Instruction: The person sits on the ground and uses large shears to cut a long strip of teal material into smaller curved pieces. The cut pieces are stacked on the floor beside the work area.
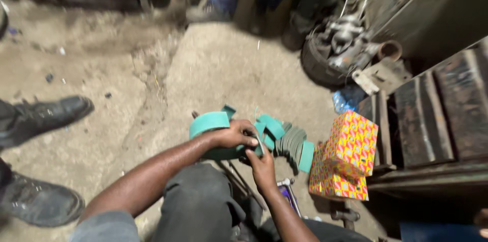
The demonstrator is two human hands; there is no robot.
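Gripping a curved green brake lining (209, 122) from above, the left hand (235, 134) is curling its fingers closed over the arc of the piece, which is sitting just above the person's knee, low in the middle of the view. Meeting it from below, the right hand (262, 165) is pinching a small pale object at the edge of the same piece; its fingers are bent tight, though what they are pinching is too small to tell. Lying just beside the hands on the concrete floor (223, 64) is a fanned stack of more green linings (292, 143), some standing on edge. Leaning against each other to the right of the stack are two brightly patterned red and yellow boxes (345, 158), resting at the foot of a dark metal rack (432, 115). Sitting farther back on the floor is a greasy wheel hub assembly (338, 51). Standing at the left edge are another person's black boots (48, 115).
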